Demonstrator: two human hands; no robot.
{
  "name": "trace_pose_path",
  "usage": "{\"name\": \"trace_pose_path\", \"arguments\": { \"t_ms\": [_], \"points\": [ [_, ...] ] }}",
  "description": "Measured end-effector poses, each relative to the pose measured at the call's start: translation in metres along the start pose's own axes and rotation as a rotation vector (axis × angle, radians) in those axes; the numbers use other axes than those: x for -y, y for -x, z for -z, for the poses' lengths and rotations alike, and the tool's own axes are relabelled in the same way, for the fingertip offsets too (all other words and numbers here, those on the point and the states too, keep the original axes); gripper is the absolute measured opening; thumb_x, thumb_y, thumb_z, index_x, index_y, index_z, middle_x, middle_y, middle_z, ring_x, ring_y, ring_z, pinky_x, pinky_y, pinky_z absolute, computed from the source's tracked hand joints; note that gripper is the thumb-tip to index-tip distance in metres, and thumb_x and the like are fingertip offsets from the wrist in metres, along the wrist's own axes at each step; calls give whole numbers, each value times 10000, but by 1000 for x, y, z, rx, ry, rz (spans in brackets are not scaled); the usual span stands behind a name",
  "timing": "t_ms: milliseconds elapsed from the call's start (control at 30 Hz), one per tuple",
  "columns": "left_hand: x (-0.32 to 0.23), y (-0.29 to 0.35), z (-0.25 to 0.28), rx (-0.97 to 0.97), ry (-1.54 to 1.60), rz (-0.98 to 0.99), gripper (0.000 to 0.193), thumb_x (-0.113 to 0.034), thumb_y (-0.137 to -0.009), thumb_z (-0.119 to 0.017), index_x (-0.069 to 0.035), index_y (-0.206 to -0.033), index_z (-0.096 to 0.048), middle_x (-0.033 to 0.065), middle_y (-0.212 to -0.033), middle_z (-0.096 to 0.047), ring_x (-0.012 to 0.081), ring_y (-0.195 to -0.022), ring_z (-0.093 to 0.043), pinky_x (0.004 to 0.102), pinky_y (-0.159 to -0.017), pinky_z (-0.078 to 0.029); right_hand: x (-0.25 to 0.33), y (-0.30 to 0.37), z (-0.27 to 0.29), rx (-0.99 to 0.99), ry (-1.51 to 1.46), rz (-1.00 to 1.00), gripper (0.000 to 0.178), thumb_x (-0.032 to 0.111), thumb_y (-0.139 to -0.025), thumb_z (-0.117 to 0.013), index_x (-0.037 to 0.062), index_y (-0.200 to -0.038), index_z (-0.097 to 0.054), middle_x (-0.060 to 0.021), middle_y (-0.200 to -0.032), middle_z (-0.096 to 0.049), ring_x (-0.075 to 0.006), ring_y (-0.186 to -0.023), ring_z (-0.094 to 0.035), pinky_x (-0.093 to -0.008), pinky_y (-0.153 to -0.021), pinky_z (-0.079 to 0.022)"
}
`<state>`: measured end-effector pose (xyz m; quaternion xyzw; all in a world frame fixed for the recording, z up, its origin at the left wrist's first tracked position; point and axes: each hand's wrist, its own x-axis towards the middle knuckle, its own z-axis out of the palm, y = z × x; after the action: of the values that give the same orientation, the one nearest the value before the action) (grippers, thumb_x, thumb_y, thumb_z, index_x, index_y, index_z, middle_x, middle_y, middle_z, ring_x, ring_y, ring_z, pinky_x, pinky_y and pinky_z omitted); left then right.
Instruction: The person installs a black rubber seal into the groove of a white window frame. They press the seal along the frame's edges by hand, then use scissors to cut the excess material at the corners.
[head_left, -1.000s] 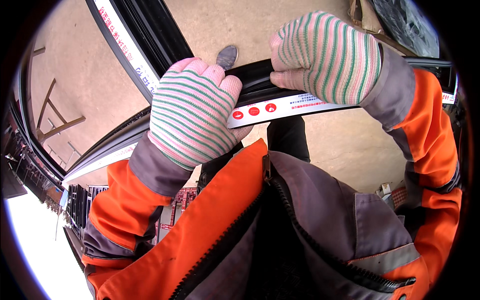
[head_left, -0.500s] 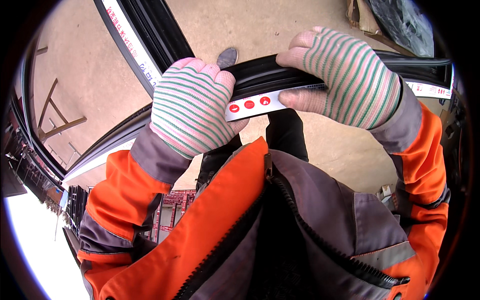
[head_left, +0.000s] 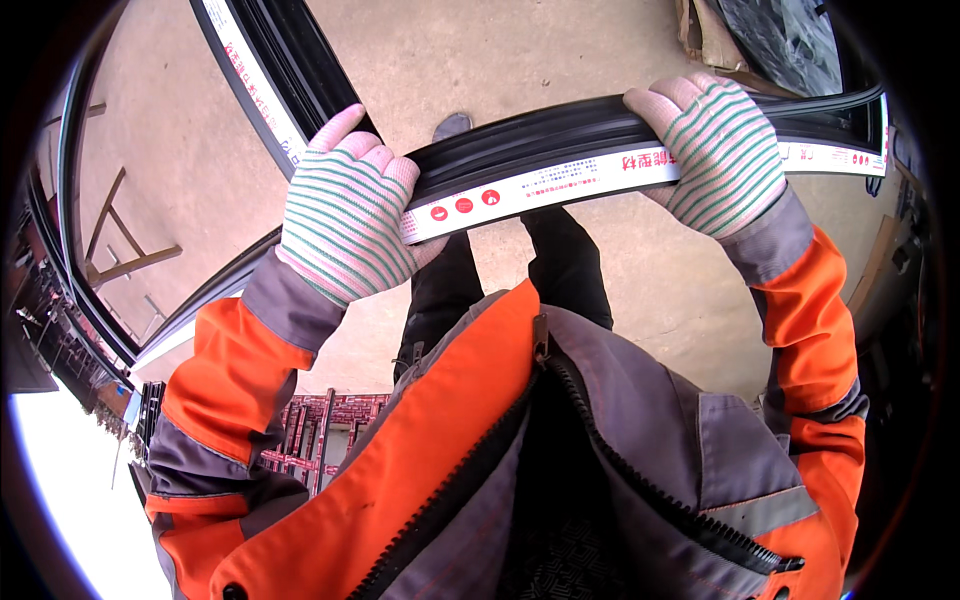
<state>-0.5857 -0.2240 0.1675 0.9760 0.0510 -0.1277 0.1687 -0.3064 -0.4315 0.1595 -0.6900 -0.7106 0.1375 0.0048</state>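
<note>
A black window frame (head_left: 530,140) spans the space in front of me, with a white printed protective film (head_left: 560,187) along its near face. My left hand (head_left: 350,215), in a pink and green striped glove, is closed round the bar near the corner where another black bar (head_left: 295,55) runs off to the far left. Its thumb lies below the film, and the index finger points up along that corner. My right hand (head_left: 727,155), gloved alike, grips the same bar farther right, fingers over the top and thumb underneath, partly hidden.
Clear plastic sheeting (head_left: 785,45) and torn cardboard (head_left: 705,40) lie at the far right. A brown metal stand (head_left: 125,240) is on the concrete floor (head_left: 480,45) at left. Red patterned metal racks (head_left: 325,425) stand at lower left, near my left arm.
My right hand has slid rightward along the bar, away from the left hand, uncovering more film. My left hand has shifted slightly left and down, its index finger now raised.
</note>
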Motion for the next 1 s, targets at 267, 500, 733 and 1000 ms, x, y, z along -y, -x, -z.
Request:
{"name": "trace_pose_path", "arguments": {
  "t_ms": [267, 500, 733, 1000],
  "points": [
    [-5, -2, 5, 45, -40, 44, 462, -436, -691, -867, -24, -865, -749, 112, -744, -650, 295, -811, -684, 510, -1149, -462, 5, -4, 4, 87, -10, -54, 609, 362, -720, -930, 72, -1195, -683, -96, -970, -676, -295, -939, -677, -415, -882, -532],
    [-43, -22, -10, -89, 21, 186, 551, -373, -714, -894, -21, -1096, -711, 148, -927, -671, 330, -954, -674, 480, -1002, -507, 3, 0, 9, 56, -84, -61, 530, 352, -735, -912, 79, -1126, -680, -105, -972, -665, -292, -964, -675, -421, -904, -528],
    [-66, -41, -22, -169, 58, 297, 510, -378, -734, -887, -51, -1080, -704, 130, -964, -682, 333, -905, -684, 428, -825, -560, 2, -5, 4, 82, -79, -9, 505, 416, -729, -896, 87, -1063, -709, -99, -983, -680, -284, -1029, -681, -420, -947, -529],
    [-65, -42, -22, -154, 70, 332, 511, -385, -729, -888, -53, -1070, -703, 130, -945, -688, 333, -888, -698, 425, -809, -564, 1, -8, 0, 87, -117, -5, 455, 318, -751, -870, 80, -1100, -700, -103, -996, -685, -300, -985, -690, -433, -924, -538]
  ]
}}
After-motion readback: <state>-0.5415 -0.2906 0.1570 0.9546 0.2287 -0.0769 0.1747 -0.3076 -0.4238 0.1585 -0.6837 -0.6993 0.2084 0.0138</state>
